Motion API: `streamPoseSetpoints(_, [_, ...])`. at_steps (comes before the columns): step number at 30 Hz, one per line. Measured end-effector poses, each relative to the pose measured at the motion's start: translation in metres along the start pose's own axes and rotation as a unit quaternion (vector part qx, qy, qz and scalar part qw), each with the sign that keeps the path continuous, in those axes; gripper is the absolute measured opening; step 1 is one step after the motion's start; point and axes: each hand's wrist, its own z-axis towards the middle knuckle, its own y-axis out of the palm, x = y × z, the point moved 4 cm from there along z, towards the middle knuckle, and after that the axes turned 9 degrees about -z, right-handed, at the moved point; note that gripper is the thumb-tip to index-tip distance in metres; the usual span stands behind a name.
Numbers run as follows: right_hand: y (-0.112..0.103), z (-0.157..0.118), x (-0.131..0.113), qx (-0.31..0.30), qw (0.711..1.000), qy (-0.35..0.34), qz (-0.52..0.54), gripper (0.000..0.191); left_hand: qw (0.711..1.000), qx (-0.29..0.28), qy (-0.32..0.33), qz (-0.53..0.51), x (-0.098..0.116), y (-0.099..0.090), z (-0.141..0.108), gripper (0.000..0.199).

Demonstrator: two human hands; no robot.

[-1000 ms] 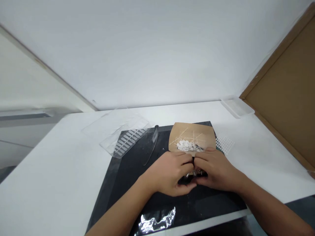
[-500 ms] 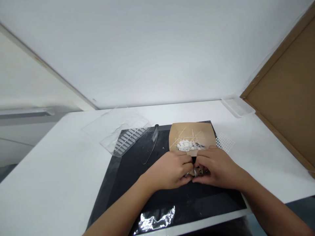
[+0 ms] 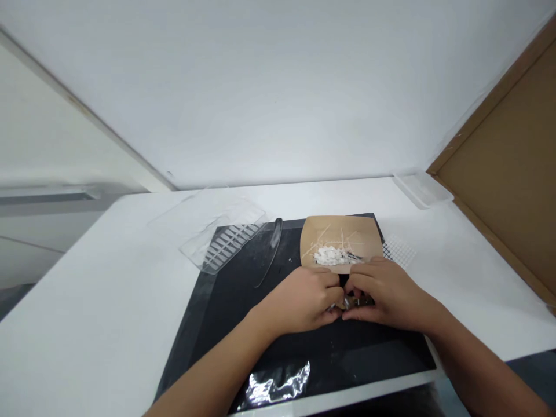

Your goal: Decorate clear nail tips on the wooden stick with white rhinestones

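Observation:
Both hands meet over a black mat, just in front of a brown paper tray. My left hand has its fingers closed on one end of a small shiny brownish strip. On the other end, my right hand pinches with thumb and fingers. The fingers hide much of the strip, so its exact kind cannot be made out. Inside the tray lie a heap of small white pieces and some thin pale strands.
A dark-handled curved knife lies on the mat. Left of it are clear plastic sheets and a slotted plastic piece. A white mesh piece, a clear tray and a cardboard panel are at the right.
The hands keep their grip on the small strip, which has turned slightly between the fingers. The whole view has shifted a little.

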Motion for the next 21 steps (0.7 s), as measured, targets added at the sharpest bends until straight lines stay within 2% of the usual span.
streamPoseSetpoints(15, [-0.003,0.001,-0.003,0.005,1.000,-0.008,0.002,0.028,1.000,0.003,-0.013,-0.003,-0.002,0.001,-0.001,0.013])
streamPoseSetpoints(18, [-0.005,0.000,-0.004,0.006,1.000,-0.008,0.015,0.030,1.000,0.013,-0.010,-0.003,-0.002,-0.002,-0.001,0.020])
streamPoseSetpoints(21, [-0.011,0.000,-0.004,0.032,0.999,-0.007,0.041,0.030,0.999,0.041,-0.006,-0.017,-0.001,-0.008,-0.001,0.030])
